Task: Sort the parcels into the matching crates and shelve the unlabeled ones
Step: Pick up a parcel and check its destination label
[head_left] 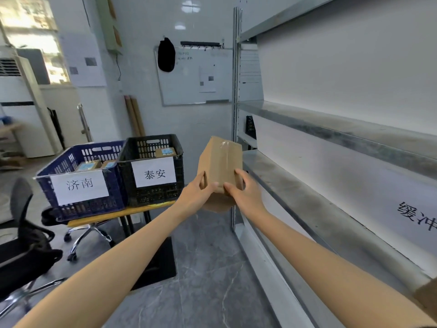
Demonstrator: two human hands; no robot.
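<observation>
1. Parcel [220, 162]: plain brown carton, clear tape down the top face. Held up in the air pretty much dead centre, tilted away, just beside the front post of the shelf [331, 209] and touching no deck.
2. Left hand [197, 192]: clamped on the near-left corner, thumb and fingers curled round the edge.
3. Right hand [246, 192]: same deal on the near-right corner, fingers wrapped round the side, thumb along the near edge.
4. Shelf at 3 o'clock from the parcel: grey metal decks, white back panels, white sheet with black characters [418, 216] down at 4 o'clock. Corner of another cardboard box [428, 297] poking in at 5 o'clock, right at the frame edge.
5. At 9 o'clock: black crate [153, 200] tagged 泰安, then a blue crate [113, 185] tagged 济南 right beside it, farther out. Both up on a yellow-edged table [106, 217], with small labelled boxes [88, 165] inside.
6. Office chair [21, 209] at 8 o'clock, whiteboard [196, 76] on the wall at 12.
</observation>
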